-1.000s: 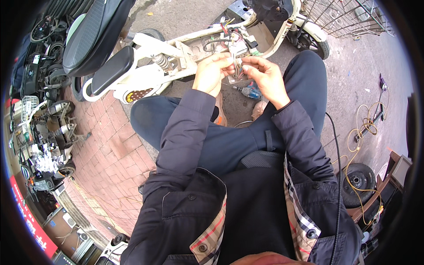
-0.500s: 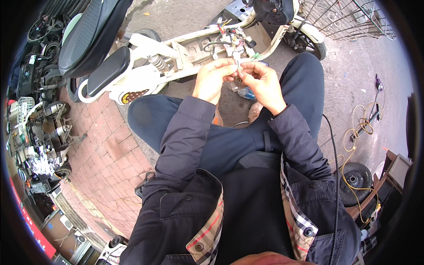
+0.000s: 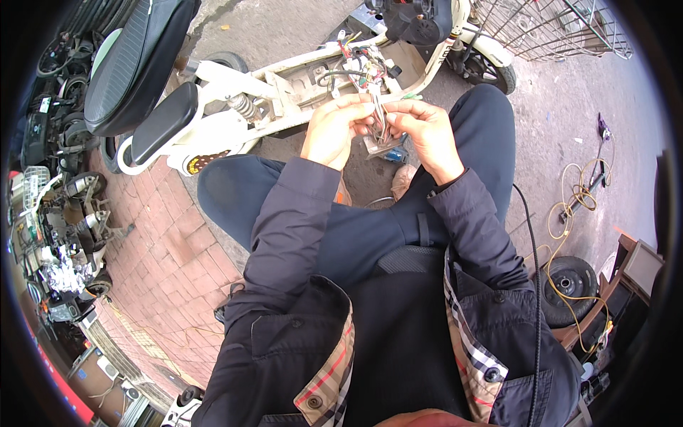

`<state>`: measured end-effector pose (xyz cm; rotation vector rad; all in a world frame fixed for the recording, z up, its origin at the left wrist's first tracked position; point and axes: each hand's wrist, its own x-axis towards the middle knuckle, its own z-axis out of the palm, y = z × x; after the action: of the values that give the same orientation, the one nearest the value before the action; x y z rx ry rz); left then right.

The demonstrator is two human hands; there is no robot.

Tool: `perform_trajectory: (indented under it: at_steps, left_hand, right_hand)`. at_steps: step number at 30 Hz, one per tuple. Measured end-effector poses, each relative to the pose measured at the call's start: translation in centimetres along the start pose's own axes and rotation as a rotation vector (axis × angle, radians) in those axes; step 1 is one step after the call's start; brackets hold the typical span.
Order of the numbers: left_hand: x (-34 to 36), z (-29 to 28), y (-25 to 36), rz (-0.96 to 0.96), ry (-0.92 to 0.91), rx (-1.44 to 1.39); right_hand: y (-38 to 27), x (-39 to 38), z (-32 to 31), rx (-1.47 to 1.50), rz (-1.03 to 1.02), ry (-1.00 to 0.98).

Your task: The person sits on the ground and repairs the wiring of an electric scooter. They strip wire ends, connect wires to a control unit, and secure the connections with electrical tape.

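A bundle of thin wires [image 3: 379, 122] runs down between my two hands, out of the wiring harness [image 3: 366, 65] on the scooter. My left hand [image 3: 331, 129] is closed, its thumb and fingertips pinching at the left side of the bundle. From the right, my right hand [image 3: 430, 136] closes thumb and forefinger on the wires too. Which wire each hand grips is too small to tell. Below the bundle hangs or rests a flat greyish piece [image 3: 384, 145], partly hidden. A green-tipped wire [image 3: 411, 97] sticks out past my right fingers.
The stripped cream scooter frame [image 3: 284, 107] lies across in front, with a black seat [image 3: 165, 122] at left. A wire basket [image 3: 551, 28] stands far right. A loose wheel [image 3: 569, 288] and a tangled yellow cord [image 3: 565, 229] are at right. Parked scooters [image 3: 78, 206] line the left.
My hands have moved slightly apart, so more of the wire bundle and the greyish piece below show. The whole view has shifted a little, scooter and ground moving left.
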<state>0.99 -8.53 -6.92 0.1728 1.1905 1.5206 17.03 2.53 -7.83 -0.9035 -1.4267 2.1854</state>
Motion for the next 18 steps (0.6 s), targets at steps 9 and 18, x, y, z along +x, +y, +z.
perform_trajectory:
  at_steps: [9,18]
  left_hand:
    - [0.0,0.7,0.3,0.018,-0.019,0.039]
    - [0.7,-1.2,-0.9,-0.042,0.113,0.099]
  right_hand:
    - [-0.3,0.2,-0.5,0.135,0.007,0.058]
    - [0.2,-0.7,-0.5,0.028,0.131,0.02]
